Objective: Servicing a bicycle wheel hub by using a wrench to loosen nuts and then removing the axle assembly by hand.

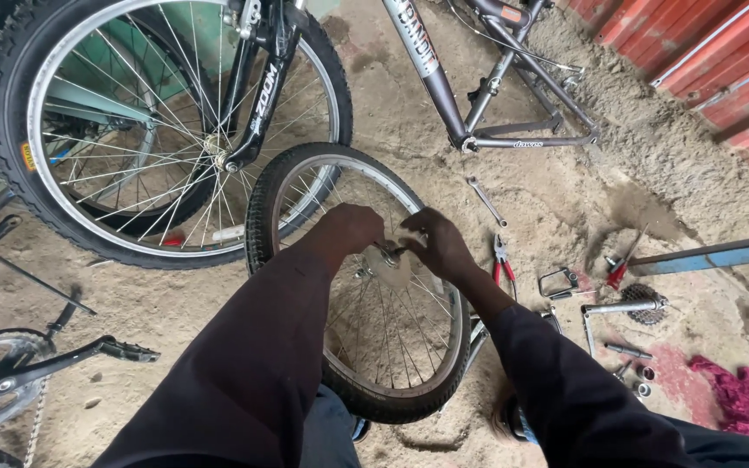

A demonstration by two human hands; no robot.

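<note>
- Wheel (353, 286) stands upright on the sandy floor (175, 303), centre of view, tyre on, spokes visible.
- Hub (389, 260) sits at the wheel's middle; both hands meet on it.
- Left hand (348, 230): comes in from 7 o'clock, knuckles up, fingers curled narrow around the hub's axle end. What it pinches is too small to tell.
- Right hand (438, 244): comes in from 4 o'clock, wrist bent, fingers closed narrow on the other side of the hub; grip contents hidden.
- Both forearms in dark sleeves (253, 364), angled inward toward the hub.
- At 3 o'clock of the wheel, just beside the rim: red-handled pliers (503, 264).
- At 1 o'clock: spanner (485, 201) lying flat on the floor.
- Further at 3 o'clock: sprocket cluster (643, 303), and a metal bar (621, 307) touching it.
- At 4 o'clock, well apart: red rag (739, 399).
- At 10 o'clock: bigger bike wheel (166, 130) in its fork, overlapping the small wheel's tyre edge.
- At 12 to 1 o'clock: grey bike frame (478, 95).
- At 8 o'clock: crank with pedal (62, 360).
</note>
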